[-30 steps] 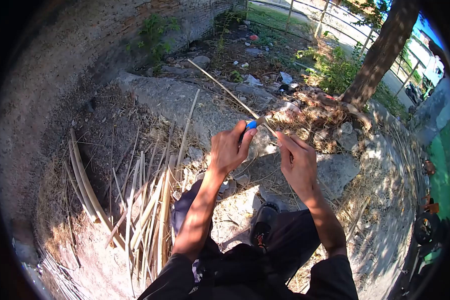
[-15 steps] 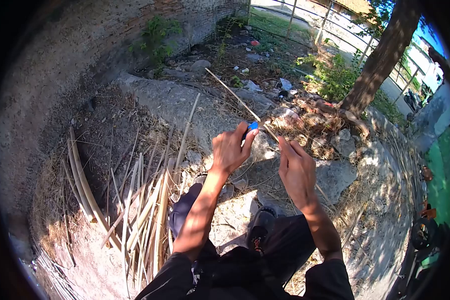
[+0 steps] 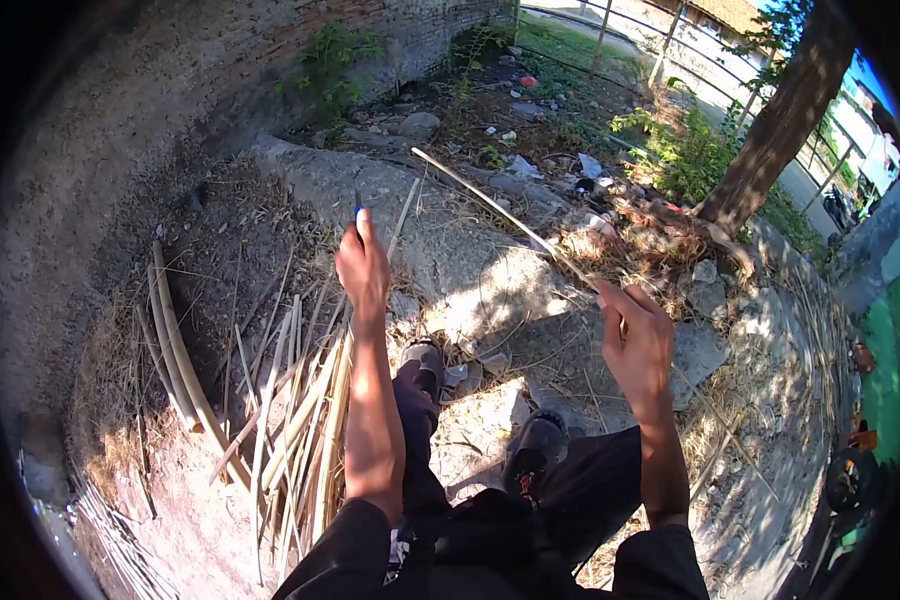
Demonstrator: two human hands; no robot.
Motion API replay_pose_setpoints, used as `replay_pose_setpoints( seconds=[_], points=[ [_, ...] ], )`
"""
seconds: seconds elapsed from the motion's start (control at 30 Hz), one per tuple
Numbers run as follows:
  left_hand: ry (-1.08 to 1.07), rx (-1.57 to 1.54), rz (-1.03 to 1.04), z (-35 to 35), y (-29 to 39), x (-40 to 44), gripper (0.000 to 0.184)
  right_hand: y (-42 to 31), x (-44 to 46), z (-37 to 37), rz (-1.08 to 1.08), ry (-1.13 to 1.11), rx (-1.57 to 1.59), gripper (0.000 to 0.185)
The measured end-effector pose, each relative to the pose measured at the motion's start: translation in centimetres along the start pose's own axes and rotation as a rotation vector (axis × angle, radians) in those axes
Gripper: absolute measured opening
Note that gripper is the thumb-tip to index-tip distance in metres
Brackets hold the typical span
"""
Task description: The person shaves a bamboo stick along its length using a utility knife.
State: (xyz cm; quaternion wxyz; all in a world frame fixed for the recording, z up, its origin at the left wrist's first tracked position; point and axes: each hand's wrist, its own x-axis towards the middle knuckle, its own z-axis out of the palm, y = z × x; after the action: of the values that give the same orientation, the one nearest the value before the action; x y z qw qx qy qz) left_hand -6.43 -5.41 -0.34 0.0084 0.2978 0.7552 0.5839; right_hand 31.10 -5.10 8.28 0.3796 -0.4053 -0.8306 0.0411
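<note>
My left hand [image 3: 363, 265] is closed around a small blue-handled knife [image 3: 359, 212]. Its short dark blade points up and away from me; most of the handle is hidden in the fist. My right hand [image 3: 638, 340] pinches a long thin strip of wood or bamboo [image 3: 500, 210]. The strip slants up and left from the fingers, and a thin length shows below the hand too. The knife is apart from the strip, off to its left. Below and left of my left hand lies a pile of split strips [image 3: 305, 430].
Curved thicker strips [image 3: 175, 345] lie at the left, beside a rough wall [image 3: 100, 200]. A large rock [image 3: 320, 180] is in front of me, with litter and dry roots beyond. A tree trunk [image 3: 770, 140] leans at the upper right. My shoes [image 3: 537, 445] stand on rocky ground.
My left hand has swung left with the knife, away from the strip. My right hand has shifted slightly right and down, still holding the strip. The view has moved a little.
</note>
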Motion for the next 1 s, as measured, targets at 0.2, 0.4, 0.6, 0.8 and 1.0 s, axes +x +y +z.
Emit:
replay_pose_setpoints(
  seconds=[0.2,0.4,0.6,0.8,1.0],
  points=[
    [-0.122,-0.114,0.168,0.7,1.4,-2.4,0.052,0.9,0.1,0.3,0.025,0.016,0.083,0.03],
    [-0.423,-0.217,0.524,0.9,6.2,-7.2,0.035,0.7,0.1,0.5,0.056,-0.002,0.086,0.031],
    [-0.54,-0.08,0.567,2.7,7.3,-8.5,0.04,0.4,-0.3,0.2,0.032,-0.039,0.044,0.034],
    [-0.5,-0.103,0.474,3.0,7.0,-8.1,0.043,0.1,-0.7,0.0,-0.001,-0.009,0.092,0.034],
    [-0.397,-0.081,0.484,3.1,6.6,-6.9,0.04,0.0,-1.3,0.2,-0.058,0.032,0.115,0.034]
  ],
)
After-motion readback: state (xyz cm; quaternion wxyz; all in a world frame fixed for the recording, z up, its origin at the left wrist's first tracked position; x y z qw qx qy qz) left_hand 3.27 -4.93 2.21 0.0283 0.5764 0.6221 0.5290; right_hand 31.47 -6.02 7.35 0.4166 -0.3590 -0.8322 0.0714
